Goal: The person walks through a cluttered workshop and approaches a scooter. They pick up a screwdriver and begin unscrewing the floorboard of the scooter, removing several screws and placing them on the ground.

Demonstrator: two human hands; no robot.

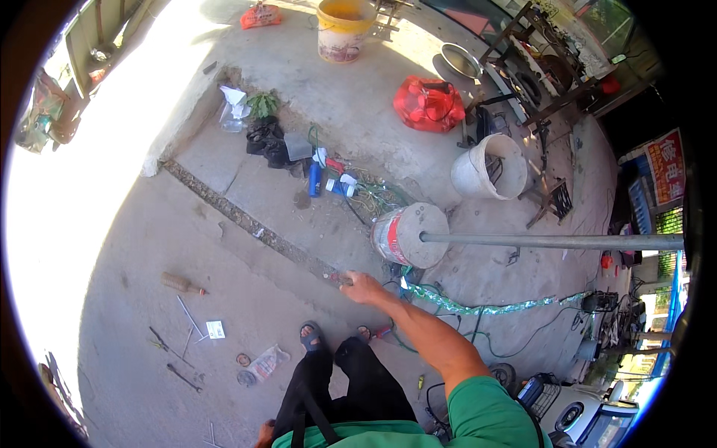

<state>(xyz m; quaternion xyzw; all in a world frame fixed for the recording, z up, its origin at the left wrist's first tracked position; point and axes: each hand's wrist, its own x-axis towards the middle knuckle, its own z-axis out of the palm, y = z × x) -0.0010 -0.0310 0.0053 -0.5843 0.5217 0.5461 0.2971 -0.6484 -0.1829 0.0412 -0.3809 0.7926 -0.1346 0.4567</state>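
My right arm reaches forward over the concrete floor. My right hand [361, 287] is closed, with its fingers bent together above the gravel-filled groove [246, 222]. A small dark bit shows at the fingertips, too small to name. Just to the right of this hand stands a bucket filled with concrete [390, 237], with a grey metal pole [553, 241] rising from it. My left hand [265, 433] hangs low beside my left leg at the lower edge. Only a part of it shows and its fingers are hidden.
On the floor to the left lie a brown plastic bottle [181, 283], a T-handle wrench [191, 316], pliers [158, 341] and a clear bag [269, 363]. Ahead are a blue spray can [314, 180], a white bucket [469, 172] and a red bag [426, 104]. Green hose and cables trail right.
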